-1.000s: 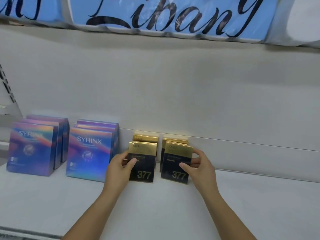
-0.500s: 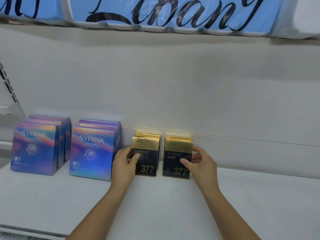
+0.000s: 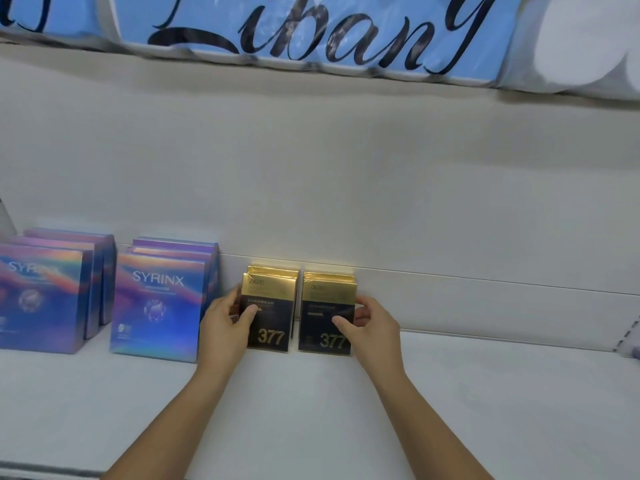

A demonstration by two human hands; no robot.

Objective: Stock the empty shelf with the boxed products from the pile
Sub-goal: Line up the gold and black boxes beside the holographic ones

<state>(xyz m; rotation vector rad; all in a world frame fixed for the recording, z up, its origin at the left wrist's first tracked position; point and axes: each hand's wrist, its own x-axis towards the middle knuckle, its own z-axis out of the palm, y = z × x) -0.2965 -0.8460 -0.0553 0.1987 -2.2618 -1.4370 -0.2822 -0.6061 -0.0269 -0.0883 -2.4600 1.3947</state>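
Gold boxes [image 3: 270,291] four; SYRINX boxes [image 3: 159,301] six.

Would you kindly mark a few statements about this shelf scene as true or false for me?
1. The left hand grips the left 377 box, and the right hand grips the right 377 box. True.
2. The SYRINX boxes stand right of the 377 boxes. False: they stand to their left.
3. Both 377 boxes lie flat on the shelf. False: they stand upright.
4. Rear gold boxes stand behind both front ones. True.
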